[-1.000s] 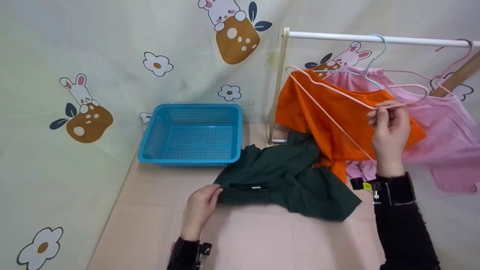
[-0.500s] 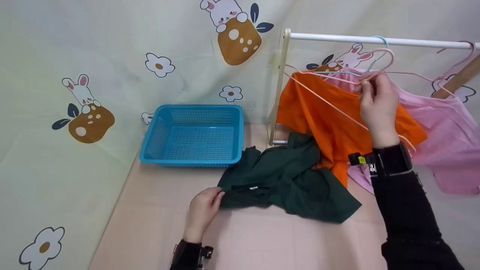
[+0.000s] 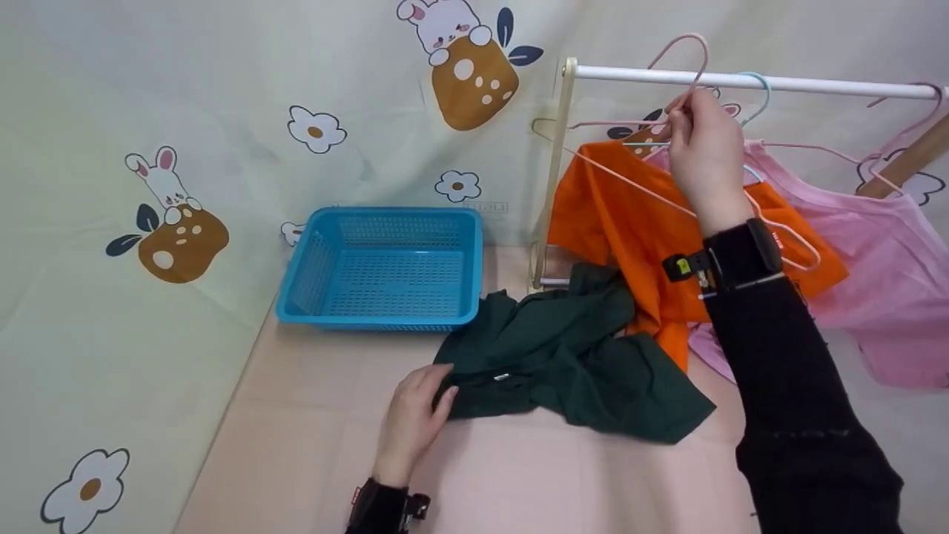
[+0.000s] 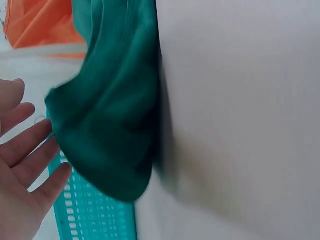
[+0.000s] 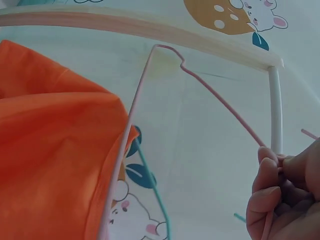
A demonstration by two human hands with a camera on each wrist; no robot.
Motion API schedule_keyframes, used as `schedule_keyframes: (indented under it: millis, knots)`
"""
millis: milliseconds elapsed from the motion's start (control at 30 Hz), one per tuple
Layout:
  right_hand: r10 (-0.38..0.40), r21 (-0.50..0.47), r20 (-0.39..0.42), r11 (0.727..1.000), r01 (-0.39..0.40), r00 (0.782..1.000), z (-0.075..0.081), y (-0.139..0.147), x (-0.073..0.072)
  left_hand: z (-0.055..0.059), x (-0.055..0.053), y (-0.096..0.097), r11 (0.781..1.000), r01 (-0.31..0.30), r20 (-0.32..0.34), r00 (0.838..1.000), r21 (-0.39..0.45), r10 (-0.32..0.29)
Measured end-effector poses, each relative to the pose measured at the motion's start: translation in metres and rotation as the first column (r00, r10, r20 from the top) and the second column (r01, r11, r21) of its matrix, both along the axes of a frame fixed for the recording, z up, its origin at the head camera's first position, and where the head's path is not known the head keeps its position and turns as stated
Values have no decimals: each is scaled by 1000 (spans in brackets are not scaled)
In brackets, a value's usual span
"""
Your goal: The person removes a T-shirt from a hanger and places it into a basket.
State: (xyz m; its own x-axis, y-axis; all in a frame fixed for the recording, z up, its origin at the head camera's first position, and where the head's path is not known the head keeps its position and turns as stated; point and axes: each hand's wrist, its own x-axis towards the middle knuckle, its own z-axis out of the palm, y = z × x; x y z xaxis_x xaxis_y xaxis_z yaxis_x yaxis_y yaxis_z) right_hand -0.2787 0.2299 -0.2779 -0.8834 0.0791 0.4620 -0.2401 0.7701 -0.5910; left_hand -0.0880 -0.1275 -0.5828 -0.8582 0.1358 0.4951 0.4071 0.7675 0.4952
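My right hand (image 3: 708, 148) grips a bare pink clothes hanger (image 3: 630, 174) just below its hook, its fingers curled round the wire in the right wrist view. The hook arches above the white rail (image 3: 630, 73), its top apart from the bar. My left hand (image 3: 417, 415) has its fingers spread at the left edge of a dark green garment (image 3: 563, 348) lying crumpled on the table. In the left wrist view its fingertips (image 4: 46, 127) are beside the cloth; whether they touch it, I cannot tell.
An orange shirt (image 3: 600, 193) hangs on a light-blue hanger (image 3: 758, 107), and a pink shirt (image 3: 875, 267) hangs at the right. A blue plastic basket (image 3: 378, 324) stands left of the rack's post (image 3: 561, 133). Behind is a patterned backdrop (image 3: 222, 89).
My right hand has raised the pink hanger up and left, turning its hook upright and bringing it over the rail. My left hand has let go of the green garment and spread its fingers.
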Motion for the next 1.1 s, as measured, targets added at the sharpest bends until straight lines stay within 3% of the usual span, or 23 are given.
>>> schedule_keyframes:
  millis: [200,367,467,733,1100]
  knots:
    - [-22,13,99,1000,21,995,8,-9,-10,-3,2,13,999,36,-57,998,-11,-37]
    - [-22,16,121,1000,20,992,0,-11,-14,-5,0,20,999,48,-110,993,5,-48]
    - [-13,7,126,1000,12,992,-7,-11,-16,-6,-1,23,998,56,-110,992,1,-56]
    - [97,5,81,995,-98,992,-25,-12,-20,-6,-3,32,997,80,-94,992,-1,-79]
    - [182,17,21,983,-182,983,-42,-27,-27,-8,-11,48,994,109,-62,992,-6,-109]
